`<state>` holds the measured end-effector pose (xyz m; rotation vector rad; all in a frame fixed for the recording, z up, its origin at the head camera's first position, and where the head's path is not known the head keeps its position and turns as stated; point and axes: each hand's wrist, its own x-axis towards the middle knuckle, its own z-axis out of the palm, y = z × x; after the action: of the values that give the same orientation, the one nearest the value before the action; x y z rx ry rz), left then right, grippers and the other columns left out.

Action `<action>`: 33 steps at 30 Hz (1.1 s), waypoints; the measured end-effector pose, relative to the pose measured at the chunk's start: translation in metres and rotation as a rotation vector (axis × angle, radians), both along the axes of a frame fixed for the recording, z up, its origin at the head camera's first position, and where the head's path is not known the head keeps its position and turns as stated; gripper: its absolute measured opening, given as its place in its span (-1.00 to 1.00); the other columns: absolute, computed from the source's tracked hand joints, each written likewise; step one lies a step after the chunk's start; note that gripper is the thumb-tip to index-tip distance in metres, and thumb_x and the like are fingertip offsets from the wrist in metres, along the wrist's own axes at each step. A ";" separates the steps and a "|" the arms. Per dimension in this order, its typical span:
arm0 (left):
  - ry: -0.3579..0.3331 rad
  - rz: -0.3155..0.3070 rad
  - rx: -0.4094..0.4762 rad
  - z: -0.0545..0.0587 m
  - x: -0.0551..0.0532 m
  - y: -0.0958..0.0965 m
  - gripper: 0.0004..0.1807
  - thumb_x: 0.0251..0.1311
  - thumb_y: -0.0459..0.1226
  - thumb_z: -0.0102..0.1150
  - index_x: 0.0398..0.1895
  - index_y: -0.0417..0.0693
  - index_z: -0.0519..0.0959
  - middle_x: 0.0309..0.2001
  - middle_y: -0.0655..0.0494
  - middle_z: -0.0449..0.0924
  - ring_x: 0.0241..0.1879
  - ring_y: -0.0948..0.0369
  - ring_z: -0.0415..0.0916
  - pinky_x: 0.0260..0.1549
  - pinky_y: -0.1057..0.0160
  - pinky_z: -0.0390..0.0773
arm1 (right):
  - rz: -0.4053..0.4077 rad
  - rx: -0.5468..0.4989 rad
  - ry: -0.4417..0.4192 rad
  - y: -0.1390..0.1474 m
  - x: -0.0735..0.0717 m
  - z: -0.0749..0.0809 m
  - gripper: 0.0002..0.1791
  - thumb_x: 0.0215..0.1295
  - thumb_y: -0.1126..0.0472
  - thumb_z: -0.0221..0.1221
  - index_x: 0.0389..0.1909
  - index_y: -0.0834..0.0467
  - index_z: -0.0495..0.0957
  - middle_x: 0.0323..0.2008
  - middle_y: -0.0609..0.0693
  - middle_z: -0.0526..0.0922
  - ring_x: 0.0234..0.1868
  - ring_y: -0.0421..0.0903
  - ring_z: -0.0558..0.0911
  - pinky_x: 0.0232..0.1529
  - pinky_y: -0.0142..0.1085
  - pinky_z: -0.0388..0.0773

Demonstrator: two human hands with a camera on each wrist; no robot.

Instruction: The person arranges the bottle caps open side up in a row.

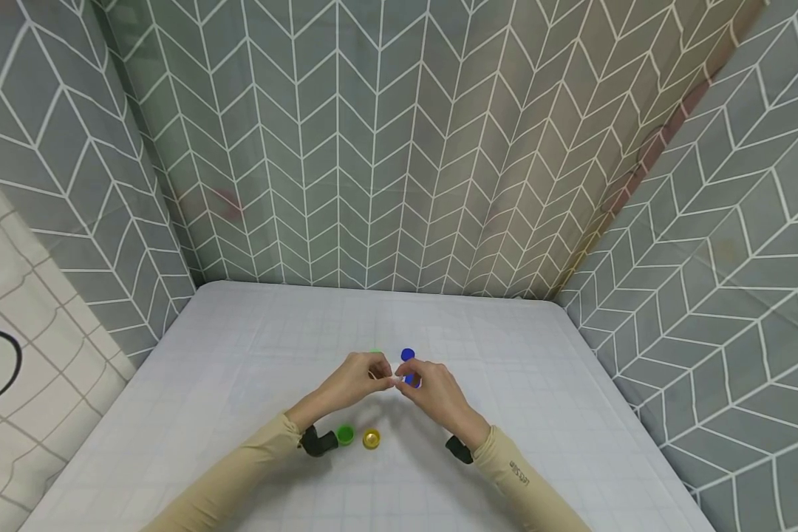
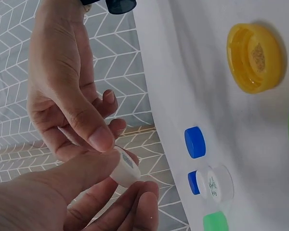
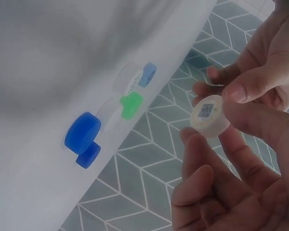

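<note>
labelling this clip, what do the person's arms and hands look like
Long tan sleeves: the left sleeve looks plain, the right sleeve bears dark lettering. The left hand and right hand are gloveless. The left camera and right camera, at the wrists, look dark and stubby.

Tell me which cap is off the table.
The white cap bearing a square code, held up in the fingers; the yellow cap and the others rest on the table.
</note>
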<state>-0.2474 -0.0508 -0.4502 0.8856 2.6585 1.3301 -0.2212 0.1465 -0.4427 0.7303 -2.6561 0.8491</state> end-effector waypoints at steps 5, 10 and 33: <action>0.002 0.012 0.003 0.001 0.001 0.000 -0.85 0.10 -0.28 0.37 -0.30 -0.06 0.60 -0.35 0.17 0.65 -0.33 0.33 0.57 -0.33 0.40 0.57 | 0.011 -0.008 0.007 0.000 0.002 0.001 -0.79 0.16 0.21 0.33 -0.18 0.12 0.63 -0.34 -0.09 0.73 -0.46 -0.28 0.56 -0.45 -0.49 0.43; -0.013 0.020 -0.007 0.001 0.001 0.001 -0.63 0.06 -0.31 0.39 -0.03 -0.20 0.59 -0.34 0.12 0.65 -0.31 0.29 0.59 -0.32 0.39 0.58 | 0.022 -0.005 -0.012 0.000 0.002 -0.001 -0.67 0.16 0.23 0.33 -0.04 0.17 0.58 -0.25 -0.01 0.74 -0.44 -0.28 0.56 -0.42 -0.48 0.45; 0.006 -0.029 -0.087 0.001 0.003 0.002 -0.75 0.02 -0.33 0.41 -0.18 -0.17 0.67 -0.36 0.13 0.65 -0.38 0.32 0.55 -0.41 0.41 0.55 | 0.012 0.096 -0.081 0.002 0.005 0.005 -0.81 0.15 0.11 0.35 -0.23 0.08 0.68 -0.32 -0.07 0.70 -0.32 -0.13 0.59 -0.32 -0.40 0.46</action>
<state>-0.2445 -0.0488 -0.4490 0.9159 2.6738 1.1982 -0.2161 0.1485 -0.4377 0.7508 -2.7841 0.7742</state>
